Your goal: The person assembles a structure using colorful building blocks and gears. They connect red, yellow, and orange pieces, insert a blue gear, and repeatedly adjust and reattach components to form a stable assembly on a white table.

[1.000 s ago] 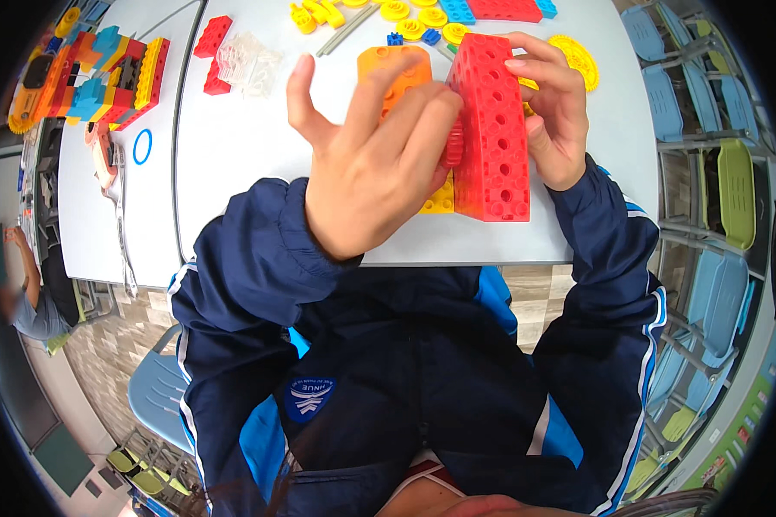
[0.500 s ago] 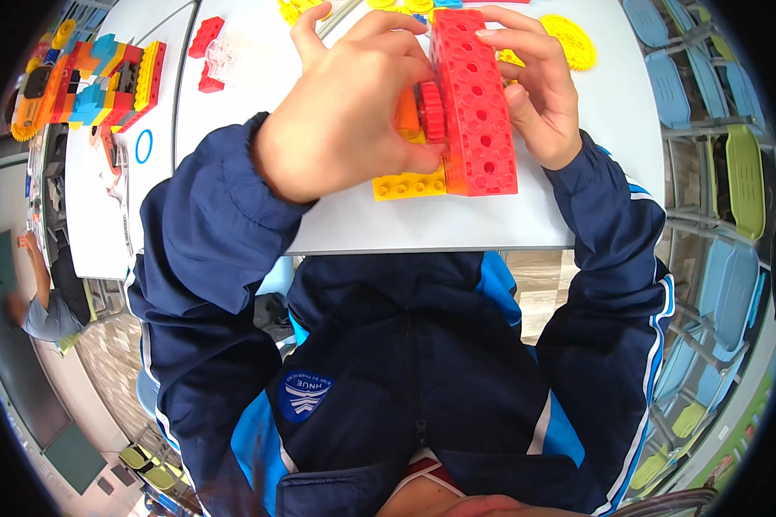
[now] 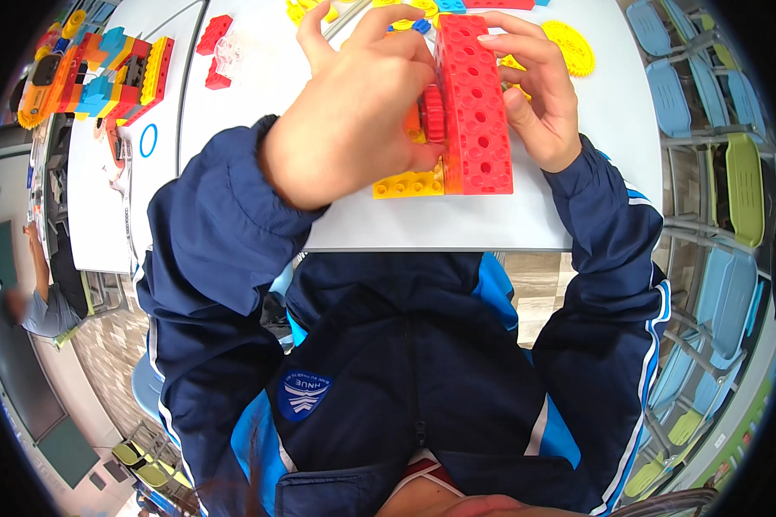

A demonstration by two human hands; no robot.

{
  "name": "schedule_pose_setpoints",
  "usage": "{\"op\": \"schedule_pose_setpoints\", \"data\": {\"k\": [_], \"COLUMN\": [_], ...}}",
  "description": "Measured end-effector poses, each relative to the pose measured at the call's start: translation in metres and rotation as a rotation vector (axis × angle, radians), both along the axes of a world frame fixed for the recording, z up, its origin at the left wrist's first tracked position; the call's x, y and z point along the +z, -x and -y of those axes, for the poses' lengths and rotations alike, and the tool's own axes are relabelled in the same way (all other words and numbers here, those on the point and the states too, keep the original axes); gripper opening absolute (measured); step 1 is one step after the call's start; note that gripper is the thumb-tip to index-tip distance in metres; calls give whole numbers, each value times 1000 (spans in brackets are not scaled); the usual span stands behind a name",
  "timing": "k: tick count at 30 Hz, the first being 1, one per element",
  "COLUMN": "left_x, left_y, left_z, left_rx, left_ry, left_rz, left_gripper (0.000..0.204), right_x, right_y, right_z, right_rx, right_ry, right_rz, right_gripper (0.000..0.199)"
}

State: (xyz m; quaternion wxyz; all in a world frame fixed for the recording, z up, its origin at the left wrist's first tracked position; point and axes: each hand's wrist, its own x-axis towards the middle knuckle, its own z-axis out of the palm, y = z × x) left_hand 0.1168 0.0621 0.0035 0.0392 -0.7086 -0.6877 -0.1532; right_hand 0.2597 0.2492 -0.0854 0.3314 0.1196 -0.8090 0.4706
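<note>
A long red studded beam with a row of holes [image 3: 481,121] stands at the table's front, joined to yellow studded bricks [image 3: 409,184] at its left foot. A red ridged gear [image 3: 433,112] sits against its left side, with an orange piece [image 3: 412,125] partly showing beside it. My left hand [image 3: 353,116] is curled over the gear and orange piece, thumb by the gear's near edge; what its fingers grip is mostly hidden. On the beam's other side, my right hand [image 3: 539,99] steadies it, fingertips on its upper right edge and thumb close to its side.
A multicoloured brick model with an orange gear part [image 3: 103,77] stands at the left. Red bricks [image 3: 215,34], a clear piece [image 3: 230,56], a blue ring [image 3: 148,140] and a large yellow gear [image 3: 569,47] lie on the white table [image 3: 457,226]. Chairs [image 3: 737,189] line the right; a person [image 3: 47,297] is far left.
The view has shifted slightly. The red beam leans a little differently, and my left hand sits marginally farther right relative to the table edge; both hands keep the same hold.
</note>
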Motion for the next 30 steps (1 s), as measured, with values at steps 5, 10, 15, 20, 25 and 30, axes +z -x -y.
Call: {"op": "schedule_pose_setpoints", "data": {"k": [5, 10, 15, 20, 25, 30], "left_x": [-6, -40, -40, -15, 7, 24], "left_y": [-9, -28, -24, -10, 8, 9], "left_z": [7, 15, 14, 9, 0, -8], "left_rx": [1, 138, 128, 98, 41, 35], "left_ry": [-129, -397, -390, -111, 145, 266], "left_rz": [-36, -332, -200, 13, 95, 134], "left_gripper": [37, 36, 40, 45, 46, 42], "right_x": [-1, -2, -2, 0, 2, 4], "right_y": [1, 2, 2, 1, 3, 1], "right_z": [-1, -1, -1, 1, 2, 1], "right_rx": [8, 8, 9, -6, 16, 4], "right_ry": [14, 17, 22, 31, 46, 40], "right_rz": [-11, -24, -16, 0, 16, 24], "right_gripper": [47, 47, 47, 47, 47, 48]}}
